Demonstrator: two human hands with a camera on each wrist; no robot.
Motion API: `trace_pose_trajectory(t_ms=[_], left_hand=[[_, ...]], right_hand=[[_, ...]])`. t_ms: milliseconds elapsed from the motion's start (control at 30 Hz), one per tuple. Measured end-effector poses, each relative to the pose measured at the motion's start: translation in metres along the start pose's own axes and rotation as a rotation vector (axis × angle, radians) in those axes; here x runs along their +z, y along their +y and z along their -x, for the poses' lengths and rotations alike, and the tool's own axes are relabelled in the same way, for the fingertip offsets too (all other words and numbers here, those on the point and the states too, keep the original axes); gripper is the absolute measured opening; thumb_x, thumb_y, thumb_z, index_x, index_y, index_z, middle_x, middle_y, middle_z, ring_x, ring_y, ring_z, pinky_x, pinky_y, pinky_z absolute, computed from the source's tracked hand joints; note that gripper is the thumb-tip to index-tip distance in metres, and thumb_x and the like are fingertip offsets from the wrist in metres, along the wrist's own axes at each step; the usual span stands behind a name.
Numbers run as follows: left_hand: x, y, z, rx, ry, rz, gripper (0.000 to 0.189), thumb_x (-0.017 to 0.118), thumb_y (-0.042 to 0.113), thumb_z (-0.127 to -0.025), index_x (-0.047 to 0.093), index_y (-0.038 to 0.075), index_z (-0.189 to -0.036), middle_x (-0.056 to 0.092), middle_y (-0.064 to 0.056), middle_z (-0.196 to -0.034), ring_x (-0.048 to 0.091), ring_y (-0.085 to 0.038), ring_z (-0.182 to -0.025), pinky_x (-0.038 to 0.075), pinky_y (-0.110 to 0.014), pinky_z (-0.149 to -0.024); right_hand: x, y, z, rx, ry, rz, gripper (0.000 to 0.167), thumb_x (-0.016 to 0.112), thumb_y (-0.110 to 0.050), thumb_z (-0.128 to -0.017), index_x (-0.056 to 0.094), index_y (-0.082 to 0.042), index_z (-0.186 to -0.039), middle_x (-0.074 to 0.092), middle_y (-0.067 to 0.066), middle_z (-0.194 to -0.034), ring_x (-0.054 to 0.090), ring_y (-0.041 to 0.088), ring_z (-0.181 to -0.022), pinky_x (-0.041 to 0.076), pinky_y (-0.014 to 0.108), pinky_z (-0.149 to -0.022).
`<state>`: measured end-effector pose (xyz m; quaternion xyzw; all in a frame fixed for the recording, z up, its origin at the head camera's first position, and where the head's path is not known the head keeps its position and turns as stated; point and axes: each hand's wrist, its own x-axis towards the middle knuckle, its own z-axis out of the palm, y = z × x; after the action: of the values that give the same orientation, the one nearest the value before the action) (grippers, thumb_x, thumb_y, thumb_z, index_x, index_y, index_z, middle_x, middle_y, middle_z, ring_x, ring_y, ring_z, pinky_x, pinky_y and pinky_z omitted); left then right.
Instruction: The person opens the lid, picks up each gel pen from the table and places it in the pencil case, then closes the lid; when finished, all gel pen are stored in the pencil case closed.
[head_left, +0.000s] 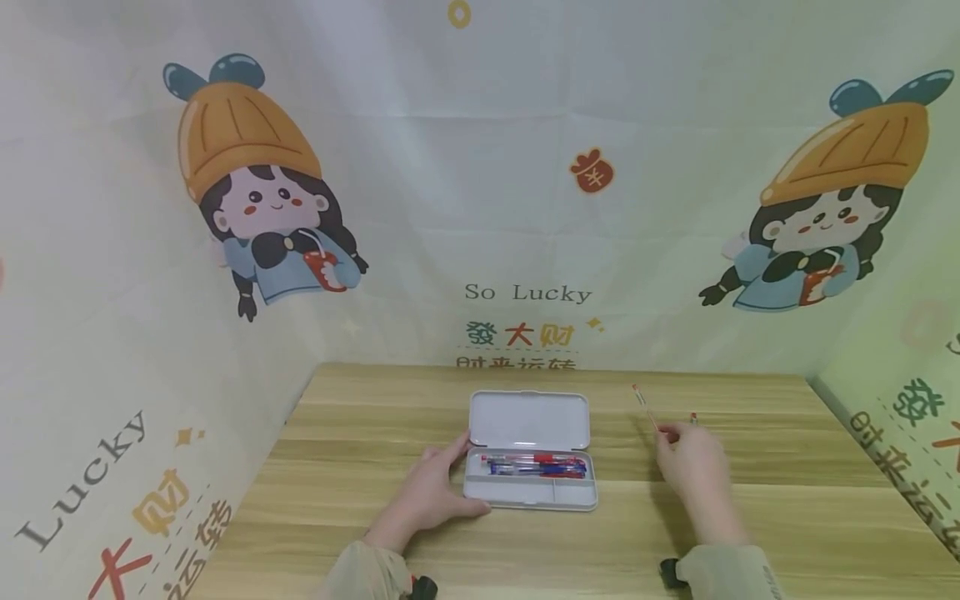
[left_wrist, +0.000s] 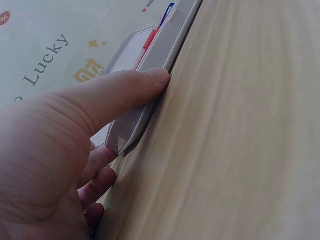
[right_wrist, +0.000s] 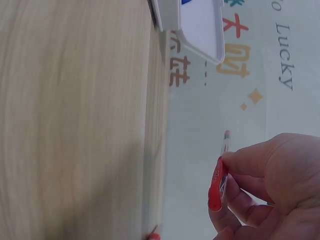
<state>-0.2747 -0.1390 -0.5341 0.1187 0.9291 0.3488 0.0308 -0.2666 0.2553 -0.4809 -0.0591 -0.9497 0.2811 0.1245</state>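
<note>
A white pencil case (head_left: 529, 493) lies on the table with its lid (head_left: 529, 419) folded back. Red and blue pens (head_left: 536, 467) lie in its rear compartment; the front ones hold nothing visible. My left hand (head_left: 435, 490) grips the case's left end, thumb (left_wrist: 145, 82) along the front wall and fingers around the side and back. To the right of the case, my right hand (head_left: 693, 467) pinches a clear pen with red parts (right_wrist: 218, 185) between thumb and fingers, raised above the table. Another red-ended pen (head_left: 693, 417) shows just behind that hand, mostly hidden by it.
The wood-grain table (head_left: 360, 433) reaches back to a printed cloth backdrop (head_left: 525, 208), which also hangs along the left and right sides. Dark straps or devices (head_left: 423, 587) sit at both sleeve cuffs.
</note>
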Motion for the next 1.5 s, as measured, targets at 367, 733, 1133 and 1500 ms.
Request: trace_pose_trajectory(t_ms=[367,733,1133,1500], left_hand=[[-0.001,0.002,0.002,-0.008,-0.002,0.002,0.127,0.104,0.047,-0.067,0.039,0.020,-0.173,0.061,-0.012,-0.160,0.055,-0.038,-0.137,0.050,-0.065,-0.115],[-0.002,0.003,0.002,0.000,0.010,-0.001,0.128,0.105,0.047,-0.065,0.040,0.019,-0.172,0.061,-0.018,-0.158,0.056,-0.038,-0.137,0.050,-0.064,-0.116],[-0.001,0.003,0.002,-0.021,0.005,0.002,0.127,0.104,0.048,-0.067,0.039,0.021,-0.172,0.059,-0.020,-0.157,0.055,-0.040,-0.137,0.050,-0.064,-0.117],[0.001,0.002,0.002,-0.006,0.005,-0.007,0.127,0.104,0.048,-0.067,0.040,0.020,-0.172,0.061,-0.015,-0.160,0.055,-0.040,-0.139,0.049,-0.065,-0.117]], right_hand=[[0.012,-0.035,0.000,-0.116,-0.038,0.047,0.027,0.067,-0.016,-0.104,0.081,-0.003,-0.122,0.078,0.021,-0.116,0.072,0.034,-0.096,0.058,0.051,-0.078],[0.035,-0.063,-0.003,-0.287,-0.086,0.115,0.015,0.074,-0.016,-0.103,0.083,-0.008,-0.112,0.076,0.014,-0.112,0.073,0.032,-0.096,0.061,0.056,-0.086],[0.065,-0.079,0.009,-0.477,-0.121,0.150,0.006,0.082,-0.014,-0.097,0.084,-0.018,-0.102,0.076,0.002,-0.104,0.073,0.029,-0.098,0.059,0.052,-0.084],[0.073,-0.091,0.016,-0.533,-0.159,0.187,0.007,0.082,-0.017,-0.098,0.086,-0.021,-0.102,0.074,-0.004,-0.099,0.069,0.024,-0.097,0.052,0.047,-0.083]])
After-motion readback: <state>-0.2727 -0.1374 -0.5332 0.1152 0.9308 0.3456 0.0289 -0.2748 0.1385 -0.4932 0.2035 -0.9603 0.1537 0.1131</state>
